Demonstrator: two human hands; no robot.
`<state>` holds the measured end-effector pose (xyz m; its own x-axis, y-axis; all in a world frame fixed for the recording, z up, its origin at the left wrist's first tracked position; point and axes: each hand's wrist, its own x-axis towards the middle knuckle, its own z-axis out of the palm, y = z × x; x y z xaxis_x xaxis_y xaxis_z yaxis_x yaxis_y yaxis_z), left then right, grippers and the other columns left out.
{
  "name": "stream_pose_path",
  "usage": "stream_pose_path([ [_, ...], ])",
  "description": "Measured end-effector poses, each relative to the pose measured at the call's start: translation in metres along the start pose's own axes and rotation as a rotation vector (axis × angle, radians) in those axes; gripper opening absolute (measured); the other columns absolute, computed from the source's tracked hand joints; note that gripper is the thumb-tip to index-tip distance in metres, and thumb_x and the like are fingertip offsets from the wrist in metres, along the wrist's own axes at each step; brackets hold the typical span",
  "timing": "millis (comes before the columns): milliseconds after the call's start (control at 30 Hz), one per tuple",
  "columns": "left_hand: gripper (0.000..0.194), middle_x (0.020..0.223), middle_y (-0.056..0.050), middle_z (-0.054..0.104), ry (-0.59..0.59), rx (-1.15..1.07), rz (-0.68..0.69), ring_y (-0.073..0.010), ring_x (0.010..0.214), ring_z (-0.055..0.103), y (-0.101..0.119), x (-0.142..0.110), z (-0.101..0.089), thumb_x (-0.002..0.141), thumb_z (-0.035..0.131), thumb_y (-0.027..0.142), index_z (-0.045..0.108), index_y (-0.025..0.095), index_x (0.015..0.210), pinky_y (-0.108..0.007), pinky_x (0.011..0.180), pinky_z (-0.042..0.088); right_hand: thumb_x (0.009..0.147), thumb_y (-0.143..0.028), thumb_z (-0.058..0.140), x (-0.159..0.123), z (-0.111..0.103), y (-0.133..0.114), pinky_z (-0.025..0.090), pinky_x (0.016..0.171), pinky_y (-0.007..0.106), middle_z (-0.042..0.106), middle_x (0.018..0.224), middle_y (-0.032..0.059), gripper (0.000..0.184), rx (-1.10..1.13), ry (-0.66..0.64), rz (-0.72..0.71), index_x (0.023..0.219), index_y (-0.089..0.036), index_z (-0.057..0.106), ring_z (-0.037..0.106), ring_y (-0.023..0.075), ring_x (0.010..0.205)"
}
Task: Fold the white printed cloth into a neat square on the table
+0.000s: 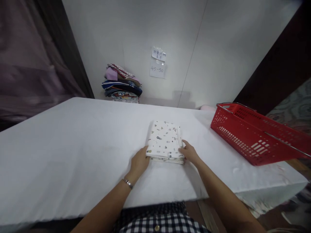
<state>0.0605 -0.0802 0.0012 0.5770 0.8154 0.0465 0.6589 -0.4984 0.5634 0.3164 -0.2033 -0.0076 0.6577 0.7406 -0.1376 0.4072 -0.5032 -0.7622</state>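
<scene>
A folded white cloth [163,139] printed with small grey and olive motifs lies on the white-covered table [73,145] in front of me. Its folded layers show along the near edge. At its near left corner my left hand [140,161] is closed on the edge, the fingertips partly hidden by the cloth. On the right side, my right hand [190,152] grips the near right edge with thumb and fingers. A metal bracelet circles my left wrist.
A red plastic basket [239,139] with metal handles stands at the table's right edge. Behind the table's far edge is a stack of folded fabrics [122,85]. Handwritten paper signs [157,69] are taped to the wall. Mauve drapery [31,64] hangs at left.
</scene>
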Motion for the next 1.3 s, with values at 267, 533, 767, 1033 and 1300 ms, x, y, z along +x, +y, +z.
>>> stream_pose_path([
  [267,0.042,0.127,-0.005,0.058,-0.046,-0.010,-0.021,-0.0203,0.114,0.053,-0.009,-0.002,-0.009,0.086,0.047,0.022,0.048,0.023,0.129,-0.029,0.090,0.041,0.077,-0.034,0.059,-0.004,0.004,0.009,0.041,0.052,0.023,0.060,0.067,-0.0034,0.063,-0.021,-0.039,0.008,0.137,-0.020,0.043,0.055,0.0131,0.055],
  [533,0.033,0.115,-0.005,0.063,-0.129,0.020,0.040,-0.0217,0.104,0.059,-0.011,0.001,-0.015,0.084,0.048,0.027,0.057,0.024,0.115,-0.029,0.079,0.044,0.081,-0.042,0.055,-0.012,-0.016,-0.014,0.046,0.085,0.037,0.065,0.112,0.0123,0.064,-0.425,-0.036,-0.143,0.138,-0.016,0.043,0.061,0.0259,0.100],
  [767,0.045,0.119,-0.007,0.061,-0.065,0.154,-0.010,-0.0212,0.109,0.055,-0.005,-0.001,-0.003,0.079,0.047,0.013,0.051,0.022,0.122,-0.031,0.083,0.042,0.090,-0.046,0.040,0.008,0.016,-0.072,0.020,0.113,0.039,0.023,0.154,0.0090,0.060,-0.493,0.017,-0.559,0.143,-0.017,0.036,0.016,0.0229,0.143],
  [1033,0.046,0.124,-0.002,0.059,-0.040,0.170,-0.049,-0.0192,0.113,0.054,-0.026,0.006,-0.019,0.080,0.044,0.014,0.052,0.027,0.124,-0.029,0.086,0.043,0.091,-0.055,0.031,0.046,0.053,-0.057,0.008,0.113,0.044,0.016,0.154,0.0174,0.073,-0.780,-0.056,-0.283,0.145,-0.005,0.028,0.011,0.0294,0.143],
  [1300,0.042,0.121,0.001,0.063,0.006,0.169,-0.058,-0.0205,0.112,0.055,-0.052,0.026,-0.038,0.083,0.038,0.018,0.059,0.030,0.117,-0.029,0.086,0.043,0.088,-0.055,0.043,0.030,0.062,-0.048,0.019,0.111,0.051,0.034,0.148,0.0167,0.061,-0.527,-0.001,-0.393,0.133,-0.014,0.049,0.024,0.0333,0.139],
])
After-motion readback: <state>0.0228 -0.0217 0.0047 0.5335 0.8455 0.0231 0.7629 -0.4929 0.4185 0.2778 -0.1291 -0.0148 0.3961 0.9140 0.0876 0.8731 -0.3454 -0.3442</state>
